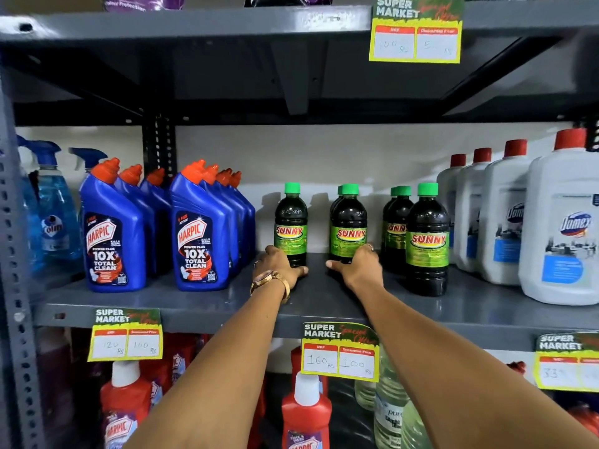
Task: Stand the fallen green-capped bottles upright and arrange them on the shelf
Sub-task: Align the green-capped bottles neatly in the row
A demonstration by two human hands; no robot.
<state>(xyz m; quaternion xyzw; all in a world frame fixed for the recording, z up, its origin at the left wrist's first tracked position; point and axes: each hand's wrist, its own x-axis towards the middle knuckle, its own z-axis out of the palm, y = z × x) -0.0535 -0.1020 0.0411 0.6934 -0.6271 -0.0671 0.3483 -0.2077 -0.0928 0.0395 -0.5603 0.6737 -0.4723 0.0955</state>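
Observation:
Several dark green-capped Sunny bottles stand upright on the grey middle shelf (pixel 324 306). The leftmost bottle (pixel 290 222) stands alone, and my left hand (pixel 278 267), with a watch on its wrist, wraps its base. A second bottle (pixel 349 225), with another one right behind it, has my right hand (pixel 359 267) closed around its base. Further right stand a back bottle (pixel 396 222) and a nearer front bottle (pixel 427 241), both untouched. No bottle lies on its side in view.
Blue Harpic bottles (pixel 113 234) crowd the shelf to the left, white Domex jugs (pixel 560 228) to the right. Price tags (pixel 340 354) hang on the shelf's front edge. Bare shelf shows between the Sunny bottles and in front of them. Red bottles fill the shelf below.

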